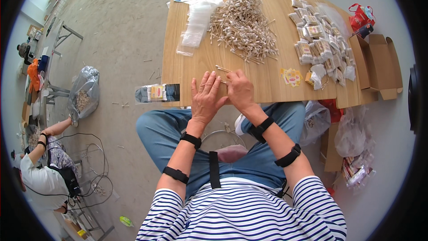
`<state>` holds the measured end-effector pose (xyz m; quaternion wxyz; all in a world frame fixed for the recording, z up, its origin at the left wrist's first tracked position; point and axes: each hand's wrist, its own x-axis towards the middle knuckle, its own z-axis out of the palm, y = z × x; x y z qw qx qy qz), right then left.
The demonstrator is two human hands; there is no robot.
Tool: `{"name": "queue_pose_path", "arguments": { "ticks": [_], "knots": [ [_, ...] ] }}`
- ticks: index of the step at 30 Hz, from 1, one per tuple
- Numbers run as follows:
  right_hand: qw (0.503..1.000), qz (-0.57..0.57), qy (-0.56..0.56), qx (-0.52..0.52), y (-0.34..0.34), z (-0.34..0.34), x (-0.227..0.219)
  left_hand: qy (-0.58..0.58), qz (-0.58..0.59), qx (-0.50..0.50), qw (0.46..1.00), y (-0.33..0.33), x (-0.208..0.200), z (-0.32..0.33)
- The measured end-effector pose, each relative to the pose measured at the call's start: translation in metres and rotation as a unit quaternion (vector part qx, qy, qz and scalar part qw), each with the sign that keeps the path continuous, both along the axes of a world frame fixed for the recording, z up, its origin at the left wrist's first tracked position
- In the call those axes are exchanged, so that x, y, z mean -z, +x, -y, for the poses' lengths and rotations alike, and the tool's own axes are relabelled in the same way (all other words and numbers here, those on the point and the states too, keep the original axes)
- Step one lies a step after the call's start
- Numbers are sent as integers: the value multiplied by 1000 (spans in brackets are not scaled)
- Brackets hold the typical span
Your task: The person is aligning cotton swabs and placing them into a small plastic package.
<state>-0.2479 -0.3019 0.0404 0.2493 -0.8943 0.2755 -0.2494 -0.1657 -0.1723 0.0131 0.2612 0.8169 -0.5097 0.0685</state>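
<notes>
My left hand (206, 99) lies palm down at the table's near edge, fingers stretched out and slightly spread. Beside it my right hand (240, 90) is closed, knuckles up, with a few cotton swabs (222, 68) poking out past its fingers toward the left. Between the two hands a swab tip shows; the rest is hidden under the fingers. Beyond them rises a big loose pile of cotton swabs (245, 24). To my left, a clear bag with swabs and a yellow card (157, 93) sticks out over the table edge.
Flat clear bags (196, 22) lie left of the pile. Yellow cards (291, 76) and a heap of packed swab bags (318, 40) are at right, beside an open cardboard box (376, 64). A person (44, 174) works at far left near a plastic sack (84, 93).
</notes>
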Motion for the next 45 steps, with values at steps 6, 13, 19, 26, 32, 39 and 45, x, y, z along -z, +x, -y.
{"name": "queue_pose_path", "arguments": {
  "ticks": [6,13,19,26,32,39,45],
  "knots": [
    [999,-28,-34,-22,-1,3,5,12,15,-2,1000,1,-1,1],
    [1000,-14,0,22,3,11,-3,4,3,-6,1000,0,-3,-1],
    [997,-74,-10,11,16,16,-3,2,12,2,1000,1,-4,2],
    [997,-46,-48,27,9,54,-6,14,-8,22,1000,2,-23,-3],
    [989,-95,-103,48,18,80,-1,40,8,71,997,21,-23,13],
    [994,-96,-21,-44,14,57,-3,46,-5,48,998,7,-17,8],
    [996,-32,-65,50,21,95,-13,42,15,44,998,5,-18,9]
  ]
}}
